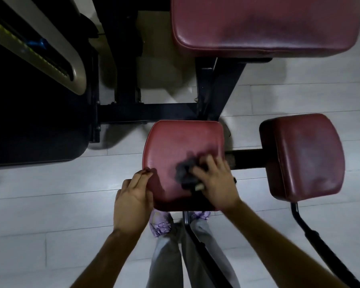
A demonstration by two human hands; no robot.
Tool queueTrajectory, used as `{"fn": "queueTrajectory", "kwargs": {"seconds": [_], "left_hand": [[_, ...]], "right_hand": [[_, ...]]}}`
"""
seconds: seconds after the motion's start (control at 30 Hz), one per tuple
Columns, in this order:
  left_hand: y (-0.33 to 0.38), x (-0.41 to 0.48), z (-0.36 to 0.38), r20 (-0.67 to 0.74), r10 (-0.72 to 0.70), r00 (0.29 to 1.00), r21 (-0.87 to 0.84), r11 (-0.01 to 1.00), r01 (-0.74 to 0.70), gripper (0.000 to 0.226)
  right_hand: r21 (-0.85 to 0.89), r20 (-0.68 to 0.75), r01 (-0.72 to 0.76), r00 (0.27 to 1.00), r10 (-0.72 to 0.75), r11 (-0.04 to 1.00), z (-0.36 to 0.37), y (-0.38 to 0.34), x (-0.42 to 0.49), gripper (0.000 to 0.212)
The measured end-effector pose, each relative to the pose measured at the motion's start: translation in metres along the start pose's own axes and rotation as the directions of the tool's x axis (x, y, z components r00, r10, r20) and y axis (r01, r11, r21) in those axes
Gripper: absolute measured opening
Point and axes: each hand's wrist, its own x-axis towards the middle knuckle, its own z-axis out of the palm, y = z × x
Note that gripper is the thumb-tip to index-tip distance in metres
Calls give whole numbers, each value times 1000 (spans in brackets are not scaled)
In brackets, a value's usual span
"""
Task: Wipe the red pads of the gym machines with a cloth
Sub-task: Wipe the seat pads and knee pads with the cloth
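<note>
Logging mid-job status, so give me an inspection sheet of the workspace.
surface: pale plank floor under the machine.
job's things: dark cloth on the middle red pad; large red pad beyond; small red pad to its right.
clutter: nothing seen.
grips: left hand rests on the middle pad's left edge; right hand grips the cloth against that pad.
cables: nothing seen.
surroundings: black frame; dark machine with beige rail at left.

Grey trousers [167, 258], lilac shoes [160, 225]
</note>
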Motion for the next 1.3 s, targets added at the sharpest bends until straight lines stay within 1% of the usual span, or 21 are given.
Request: {"fn": "queueTrajectory", "kwargs": {"seconds": [0.13, 0.2, 0.23, 0.27, 0.33, 0.37, 0.43, 0.5, 0.53, 0.57, 0.6, 0.67, 0.73, 0.8, 0.93, 1.0, 1.07, 1.13, 1.17, 1.23, 1.3], "left_hand": [[-3, 6, -2, 20, 26, 999, 37, 999, -27, 47], [-3, 9, -1, 28, -2, 1000, 54, 999, 0, 42], [-1, 10, -1, 32, -19, 999, 59, 998, 17, 40], [1, 11, -1, 36, -31, 999, 62, 998, 29, 37], [4, 14, -1, 47, -40, 998, 71, 997, 37, 31], [4, 15, -2, 53, -36, 998, 75, 997, 32, 30], [3, 16, -2, 60, -10, 998, 65, 998, 6, 28], [2, 16, -1, 74, 2, 997, 23, 1000, -4, 30], [3, 15, 0, 76, -4, 997, -2, 1000, 4, 33], [5, 14, 1, 69, -14, 997, -26, 1000, 16, 36], [8, 14, 1, 57, -23, 998, -47, 999, 26, 38], [12, 13, 2, 37, -40, 999, -75, 996, 42, 41], [14, 11, 2, 31, -46, 998, -92, 995, 48, 50], [16, 6, 5, 37, -74, 997, -119, 990, 78, 53], [21, 2, 8, 39, -140, 989, -149, 978, 144, 60], [21, 2, 9, 35, -144, 989, -155, 977, 148, 60], [21, 2, 9, 28, -162, 986, -166, 972, 164, 59], [24, 2, 9, 21, -163, 986, -176, 971, 164, 60], [26, 4, 8, 17, -160, 987, -176, 971, 160, 59], [29, 6, 8, 8, -170, 985, -172, 971, 169, 56], [30, 8, 6, -2, -185, 983, -181, 967, 182, 52]], "right_hand": [[54, 106, 206, 972, -211, 977, 13, 10, -60, 43], [23, 136, 332, 933, -332, 943, 10, 19, -50, 40], [-14, 127, 381, 918, -377, 924, 7, 26, -36, 42], [-47, 87, 388, 920, -383, 921, 3, 33, -20, 46], [-78, -36, 242, 969, -245, 967, -5, 44, 23, 53], [-91, -90, 125, 987, -133, 988, -9, 45, 47, 51], [-122, -160, -110, 983, 90, 986, -19, 44, 98, 37], [-33, -88, -322, 944, 319, 946, -29, 46, 142, 37], [42, -29, -402, 915, 404, 915, -32, 49, 160, 36], [82, 49, -436, 900, 433, 896, -34, 49, 174, 34], [78, 116, -417, 906, 407, 906, -34, 44, 185, 31], [35, 177, -265, 951, 255, 964, -28, 17, 199, 29], [44, 195, -166, 969, 155, 985, -22, -17, 206, 30], [75, 187, -144, 974, 128, 987, -17, -34, 211, 29], [104, 278, -28, 961, -2, 994, -27, -3, 210, 30], [100, 312, -52, 950, 18, 994, -34, 28, 203, 30], [69, 307, -168, 941, 139, 983, -39, 61, 191, 27], [13, 267, -288, 924, 274, 957, -42, 85, 175, 32], [7, 255, -322, 916, 310, 947, -41, 89, 172, 33], [32, 270, -330, 912, 310, 943, -37, 78, 179, 27], [67, 284, -280, 926, 250, 958, -32, 50, 197, 24]]}}
